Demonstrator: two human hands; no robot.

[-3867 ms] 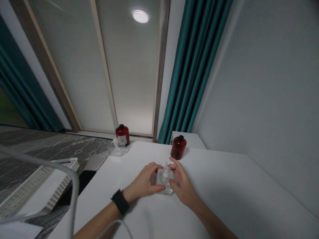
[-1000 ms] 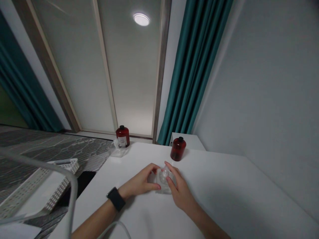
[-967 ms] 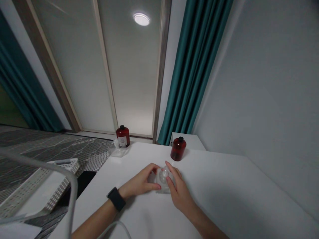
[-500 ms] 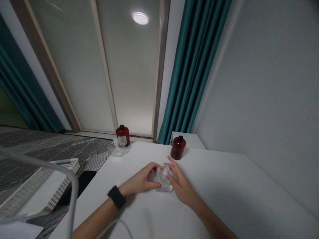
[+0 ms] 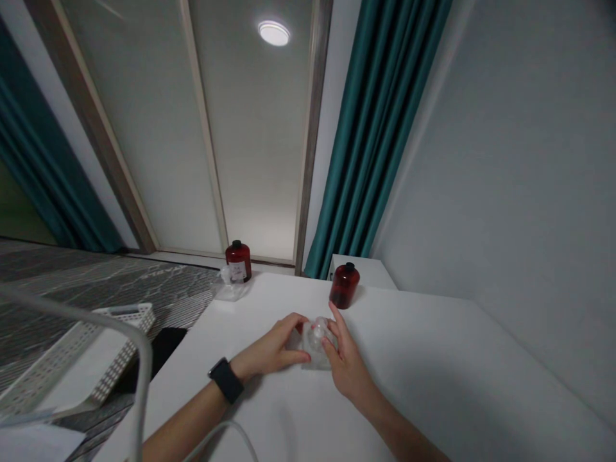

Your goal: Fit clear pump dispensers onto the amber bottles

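left hand (image 5: 272, 347) curled on clear bottle (image 5: 317, 343), right hand (image 5: 347, 366) splayed against it (loose hold): smooth plastic could slip, tip toward red bottle (image 5: 344, 287) at 12 o'clock.

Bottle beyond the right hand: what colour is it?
Dark red bottle, black cap; head view.

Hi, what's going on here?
A person is handling a clear plastic bottle on a white table, with their left hand and right hand around it. One dark red bottle stands nearby; another stands farther left, beside a second clear bottle.
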